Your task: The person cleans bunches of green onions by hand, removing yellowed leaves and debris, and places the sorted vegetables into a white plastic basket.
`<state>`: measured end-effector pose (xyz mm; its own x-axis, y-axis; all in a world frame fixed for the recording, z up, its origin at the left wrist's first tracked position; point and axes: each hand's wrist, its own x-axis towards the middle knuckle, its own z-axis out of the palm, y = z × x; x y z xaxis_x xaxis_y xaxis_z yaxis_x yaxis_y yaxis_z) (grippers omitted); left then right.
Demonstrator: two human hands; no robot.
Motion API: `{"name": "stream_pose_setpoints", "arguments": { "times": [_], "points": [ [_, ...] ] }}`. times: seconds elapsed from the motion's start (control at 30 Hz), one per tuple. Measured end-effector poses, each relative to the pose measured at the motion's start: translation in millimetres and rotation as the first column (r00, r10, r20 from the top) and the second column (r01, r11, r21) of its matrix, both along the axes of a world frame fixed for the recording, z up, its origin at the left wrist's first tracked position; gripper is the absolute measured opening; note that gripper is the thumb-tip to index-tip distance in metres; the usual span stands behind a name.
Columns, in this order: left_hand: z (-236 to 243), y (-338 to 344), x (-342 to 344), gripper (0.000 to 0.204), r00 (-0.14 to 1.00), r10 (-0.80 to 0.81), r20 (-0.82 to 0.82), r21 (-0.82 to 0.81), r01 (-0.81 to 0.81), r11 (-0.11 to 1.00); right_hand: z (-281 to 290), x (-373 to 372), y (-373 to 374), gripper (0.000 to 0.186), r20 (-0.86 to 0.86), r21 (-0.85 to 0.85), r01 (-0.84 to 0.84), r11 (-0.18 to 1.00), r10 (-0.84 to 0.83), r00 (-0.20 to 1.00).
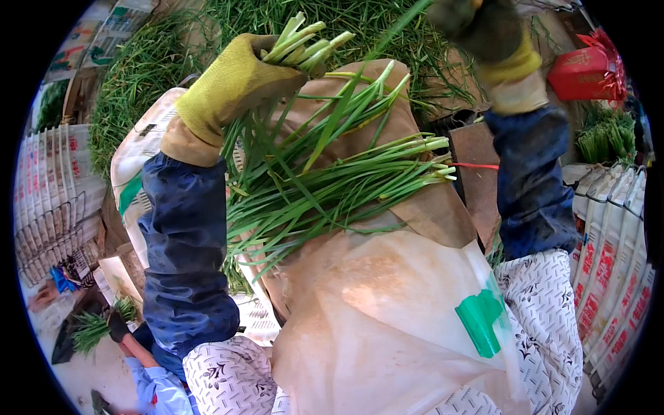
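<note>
My left hand [238, 86], in a yellow glove with a dark palm, is closed round a bunch of green chives [304, 47]. Their pale cut ends stick out to the right, and the leaves hang below the fist. More loose chives [346, 181] lie across the brown cloth [443, 218] on my lap, most with their white ends to the right. At the upper right is my right hand [484, 31], in a matching soiled glove, raised and blurred. One long green leaf [398, 29] reaches up to its fingers; whether they grip it is unclear.
A large heap of chives [304, 14] spreads along the far side. Beside my lap stands a white plastic crate [138, 149]. A red box [581, 72] and chive bundles [605, 142] are at right. Another person's gloved hand [117, 325] is at lower left, by chives.
</note>
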<state>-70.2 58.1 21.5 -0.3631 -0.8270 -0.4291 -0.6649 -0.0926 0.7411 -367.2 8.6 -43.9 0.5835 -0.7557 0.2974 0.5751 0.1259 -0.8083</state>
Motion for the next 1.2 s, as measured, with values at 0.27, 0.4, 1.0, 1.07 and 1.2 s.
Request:
{"name": "stream_pose_setpoints", "arguments": {
  "times": [0.27, 0.4, 1.0, 1.07, 1.2],
  "points": [
    [1, -2, -7, 0.029, 1.0, -0.024, 0.004, -0.06, 0.024, 0.998, -34, 25, 48, 0.035, -0.839, -0.176, 0.053, 0.983, -0.178, 0.515],
    [-12, -2, -28, 0.024, 0.984, 0.013, -0.18, -0.03, -0.019, 0.999, -30, 31, 45, 0.014, -0.791, -0.088, 0.126, 0.988, -0.146, 0.594],
    [-28, -1, -19, 0.068, 0.903, -0.097, -0.419, -0.049, 0.085, 0.995, 7, 83, 70, 0.025, -0.678, 0.143, 0.224, 0.964, -0.07, 0.732],
    [-26, -2, -17, 0.07, 0.916, -0.106, -0.387, -0.023, 0.105, 0.994, 7, 83, 69, 0.029, -0.705, 0.14, 0.193, 0.971, -0.039, 0.709],
    [-33, -4, -22, 0.07, 0.862, -0.14, -0.487, -0.077, 0.117, 0.99, 3, 79, 66, 0.026, -0.713, 0.138, 0.189, 0.972, -0.035, 0.7]
  ]
}}
